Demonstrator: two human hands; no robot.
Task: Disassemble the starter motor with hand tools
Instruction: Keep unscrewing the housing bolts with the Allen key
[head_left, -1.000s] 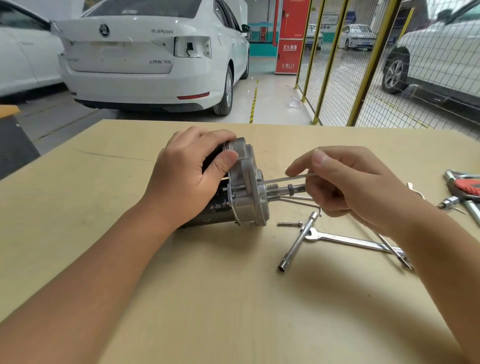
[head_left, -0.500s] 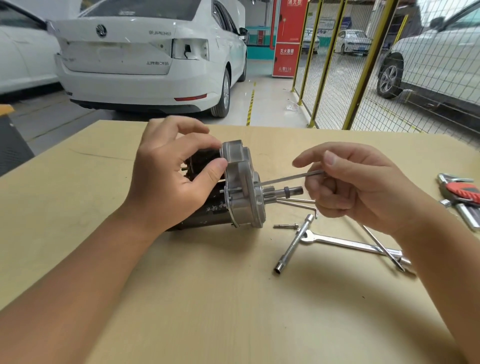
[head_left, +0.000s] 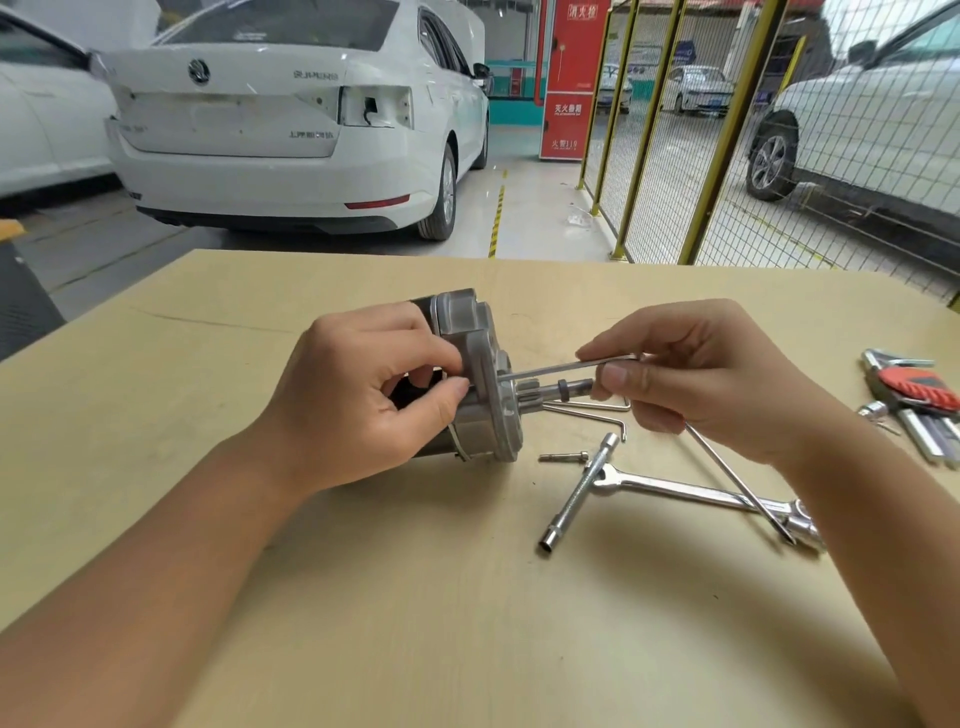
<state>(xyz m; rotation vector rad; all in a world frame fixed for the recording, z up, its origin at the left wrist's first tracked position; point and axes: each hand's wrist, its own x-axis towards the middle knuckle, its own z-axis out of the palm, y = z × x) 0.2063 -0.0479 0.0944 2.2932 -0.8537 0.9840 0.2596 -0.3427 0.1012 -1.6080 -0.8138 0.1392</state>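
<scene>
Head view shows the starter motor (head_left: 470, 382) lying on its side on the wooden table (head_left: 363, 597), directly under the left hand (head_left: 358, 400), whose fingers and thumb curl closed around the dark body just behind the grey end housing. Right of that hand, the right hand (head_left: 711, 384) pinches a long hex key (head_left: 566, 368) between thumb and fingers; the key's tip meets the housing face above the protruding shaft (head_left: 569, 388). Below the right hand lie a T-handle socket wrench (head_left: 576, 496), a combination spanner (head_left: 691, 493) and a loose bolt (head_left: 563, 457). Further right of it sits a red-holdered hex key set (head_left: 917, 389).
</scene>
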